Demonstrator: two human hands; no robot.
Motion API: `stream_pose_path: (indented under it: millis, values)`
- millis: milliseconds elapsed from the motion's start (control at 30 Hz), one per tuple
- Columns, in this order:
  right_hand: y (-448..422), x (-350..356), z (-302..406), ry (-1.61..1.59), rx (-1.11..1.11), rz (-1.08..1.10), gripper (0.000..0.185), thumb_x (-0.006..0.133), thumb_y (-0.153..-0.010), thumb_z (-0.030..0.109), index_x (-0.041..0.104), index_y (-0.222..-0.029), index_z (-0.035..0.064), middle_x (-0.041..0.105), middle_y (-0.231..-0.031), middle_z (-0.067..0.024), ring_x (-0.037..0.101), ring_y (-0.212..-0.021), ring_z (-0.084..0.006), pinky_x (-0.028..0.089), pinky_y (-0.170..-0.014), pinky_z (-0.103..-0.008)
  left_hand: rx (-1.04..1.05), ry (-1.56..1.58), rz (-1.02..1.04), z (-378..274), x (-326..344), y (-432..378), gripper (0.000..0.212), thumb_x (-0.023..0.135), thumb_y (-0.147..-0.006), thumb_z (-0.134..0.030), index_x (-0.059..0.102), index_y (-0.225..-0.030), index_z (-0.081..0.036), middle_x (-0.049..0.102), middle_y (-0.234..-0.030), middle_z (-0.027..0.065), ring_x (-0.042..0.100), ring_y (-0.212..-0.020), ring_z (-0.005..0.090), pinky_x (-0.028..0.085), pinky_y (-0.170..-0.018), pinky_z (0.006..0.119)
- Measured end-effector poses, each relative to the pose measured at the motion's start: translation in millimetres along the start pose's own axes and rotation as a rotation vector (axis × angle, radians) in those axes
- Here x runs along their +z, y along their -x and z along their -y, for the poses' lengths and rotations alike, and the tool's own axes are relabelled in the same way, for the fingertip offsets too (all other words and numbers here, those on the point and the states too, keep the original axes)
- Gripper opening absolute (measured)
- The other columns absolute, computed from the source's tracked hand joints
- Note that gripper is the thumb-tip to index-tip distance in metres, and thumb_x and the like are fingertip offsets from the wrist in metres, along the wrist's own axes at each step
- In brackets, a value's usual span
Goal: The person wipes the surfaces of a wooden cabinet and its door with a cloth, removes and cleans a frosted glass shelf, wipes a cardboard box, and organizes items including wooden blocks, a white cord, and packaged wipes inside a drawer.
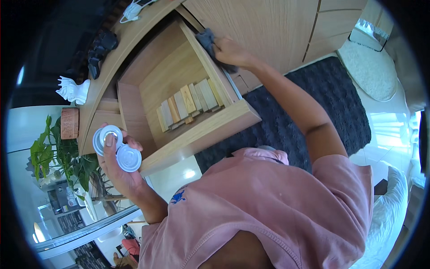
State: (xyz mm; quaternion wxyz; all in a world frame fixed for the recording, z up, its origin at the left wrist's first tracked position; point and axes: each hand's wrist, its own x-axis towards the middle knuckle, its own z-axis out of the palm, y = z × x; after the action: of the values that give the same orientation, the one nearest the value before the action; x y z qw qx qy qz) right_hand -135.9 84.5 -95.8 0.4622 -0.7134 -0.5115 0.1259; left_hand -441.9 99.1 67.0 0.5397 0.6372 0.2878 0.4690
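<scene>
My left hand point(117, 154) holds several small round white plastic lids or containers point(129, 158), with the thumb pressed on one of them. My right hand point(231, 52) grips a dark grey cloth point(210, 43) against the outer side of a pulled-out wooden drawer point(201, 131), near its metal runner. Inside the drawer, by its front panel, several narrow wooden blocks point(187, 99) lie side by side in a row, with a few more pieces partly hidden beneath them.
The cabinet top point(129, 37) bears black game controllers point(100, 47), a white figurine point(74, 90) and a white face mask point(133, 11). A terracotta-coloured pot point(70, 123) and a leafy plant point(63, 158) stand at the left. A dark rug point(322, 97) covers part of the floor.
</scene>
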Motion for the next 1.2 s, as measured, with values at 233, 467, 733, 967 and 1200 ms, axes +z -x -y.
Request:
stream_pose_path:
  millis: [233,467,733,967,1200]
  values:
    - [137,-25,5,-0.14,-0.187,0.098,0.015,0.044,-0.082,0.005,0.05,-0.084,-0.0087,0.054,-0.092,-0.0231,0.049,-0.089,-0.0352,0.038,-0.082,-0.044,0.004,0.025,0.019,-2,0,3,0.032,0.056,-0.084,-0.015,0.047,-0.11,0.002,0.055,-0.081,0.0125,0.052,-0.057,0.0181,0.043,-0.05,0.03]
    - [200,-26,11,-0.839,0.437,-0.265,0.021,0.054,-0.081,0.01,0.058,-0.099,-0.0001,0.058,-0.098,-0.0113,0.052,-0.093,-0.0223,0.04,-0.082,-0.0324,0.044,0.054,-0.045,-2,-2,5,0.033,0.057,-0.084,-0.015,0.047,-0.11,0.0,0.056,-0.079,0.0115,0.052,-0.057,0.0176,0.043,-0.048,0.03]
    - [186,-28,102,-0.835,-0.004,-0.447,0.021,0.063,-0.079,0.004,0.06,-0.099,-0.0015,0.062,-0.094,-0.0053,0.055,-0.086,-0.0102,0.043,-0.077,-0.0245,0.022,0.262,0.013,-10,-3,6,0.034,0.06,-0.082,-0.012,0.045,-0.11,0.0,0.059,-0.077,0.0136,0.056,-0.052,0.0159,0.046,-0.046,0.025]
    - [143,-83,177,-0.02,-0.245,-0.362,0.024,0.068,-0.075,0.005,0.061,-0.097,-0.0012,0.063,-0.092,-0.007,0.059,-0.084,-0.0152,0.046,-0.078,-0.027,0.032,0.391,0.085,-14,-23,15,0.034,0.061,-0.081,-0.011,0.044,-0.109,-0.001,0.059,-0.076,0.0128,0.057,-0.053,0.0155,0.046,-0.048,0.025]
    - [12,-82,257,-0.168,-0.527,-0.004,0.027,0.062,-0.078,0.005,0.058,-0.104,0.0028,0.059,-0.097,-0.0051,0.054,-0.096,-0.0125,0.044,-0.082,-0.0266,0.085,0.438,0.038,-31,-72,26,0.035,0.061,-0.08,-0.01,0.043,-0.108,0.0,0.059,-0.075,0.0162,0.057,-0.053,0.0167,0.047,-0.048,0.026]
